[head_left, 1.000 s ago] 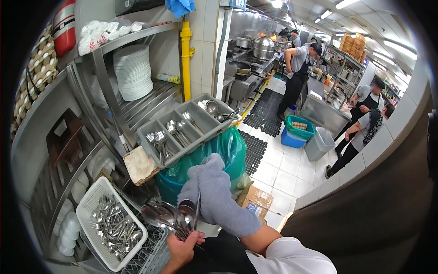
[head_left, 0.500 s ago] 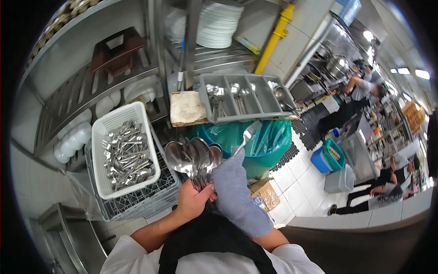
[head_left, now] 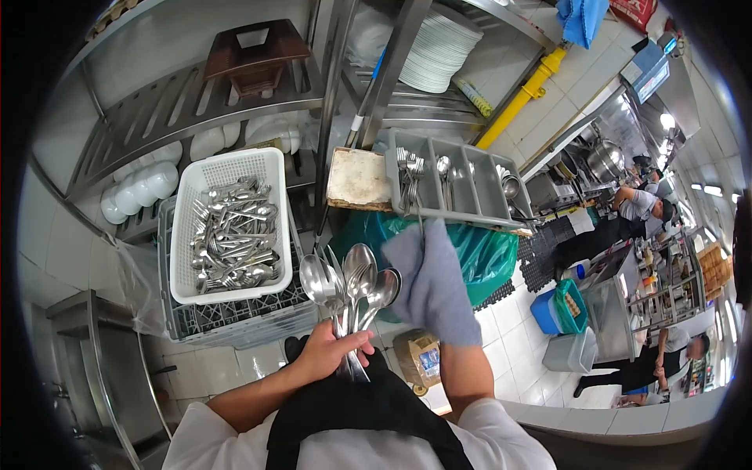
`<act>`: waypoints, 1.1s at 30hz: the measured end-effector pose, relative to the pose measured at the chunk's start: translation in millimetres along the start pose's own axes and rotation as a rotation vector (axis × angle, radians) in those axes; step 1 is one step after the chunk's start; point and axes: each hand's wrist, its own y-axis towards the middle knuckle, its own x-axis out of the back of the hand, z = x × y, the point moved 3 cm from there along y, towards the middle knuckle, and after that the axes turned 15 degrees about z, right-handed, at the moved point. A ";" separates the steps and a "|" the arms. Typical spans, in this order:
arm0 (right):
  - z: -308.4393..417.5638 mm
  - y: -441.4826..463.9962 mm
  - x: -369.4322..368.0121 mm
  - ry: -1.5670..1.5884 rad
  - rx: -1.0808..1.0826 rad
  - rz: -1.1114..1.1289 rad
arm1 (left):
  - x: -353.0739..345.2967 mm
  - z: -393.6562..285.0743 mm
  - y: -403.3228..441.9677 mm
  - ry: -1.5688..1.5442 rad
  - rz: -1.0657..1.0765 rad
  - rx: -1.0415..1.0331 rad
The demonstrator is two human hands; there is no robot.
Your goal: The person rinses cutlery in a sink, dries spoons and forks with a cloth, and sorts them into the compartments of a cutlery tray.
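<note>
Looking down, we see that our right hand, wrapped in a grey cloth, has moved from beside the bunch to the near edge of the grey tray. Half a second ago it held a fork up high. Now a thin bit of metal seems to poke out above the cloth. We think it is that fork, but we cannot tell if the hidden fingers squeeze it or let it go. Our left hand is closed round the handles of big spoons and a fork, in front of the black apron. So our hands are now apart, and we think the busy spot is by the tray. The white basket of spoons and forks sits off to our left.
</note>
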 end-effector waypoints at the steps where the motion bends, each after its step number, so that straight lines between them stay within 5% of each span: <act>1: 3.6 5.8 0.4 0.019 0.035 0.014 | 0.5 1.1 0.7 0.002 0.021 -0.020; 7: -6.9 17.7 2.5 0.113 0.128 0.085 | 1.6 -3.6 -1.5 -0.041 -0.014 -0.056; 11: 5.7 -29.8 -62.5 -1.930 0.295 0.122 | 4.2 -9.2 3.9 0.004 -0.065 -0.117; 12: -4.1 -34.1 -61.7 -1.928 0.294 0.116 | 4.7 -11.0 6.7 0.045 -0.099 -0.126; 14: -27.2 -36.0 -45.4 -0.849 0.169 0.085 | 2.0 -14.3 13.5 0.046 -0.109 -0.125; 15: -26.7 -37.8 -38.6 -0.845 0.178 0.070 | 1.4 -14.8 16.6 0.045 -0.126 -0.129; 18: -24.5 -43.1 -21.7 -2.146 0.115 -0.100 | -2.8 -19.2 23.8 0.079 -0.133 -0.084; 19: -21.6 -40.9 -14.6 -1.387 0.335 -0.239 | -4.2 -19.5 25.8 0.111 -0.135 -0.083; 20: -19.9 -48.7 -12.2 -1.384 0.338 -0.250 | -5.1 -19.6 27.3 0.142 -0.140 -0.084; 22: -21.3 -65.7 -25.0 -2.055 0.199 0.032 | -5.9 -17.7 31.1 0.164 -0.127 -0.091; 23: -27.1 -65.1 -15.1 -2.057 0.199 0.026 | -6.8 -17.3 33.2 0.181 -0.121 -0.103; 25: -40.5 -55.9 11.7 -1.541 -0.028 -0.006 | -9.2 -16.4 34.2 0.161 -0.142 -0.067; 29: -22.7 -55.6 -8.0 -1.735 0.445 -0.294 | -7.1 -14.7 30.1 0.025 -0.159 -0.037; 33: -17.0 -60.6 -29.9 -1.960 0.701 -0.323 | -3.5 -18.0 27.6 0.162 -0.211 -0.115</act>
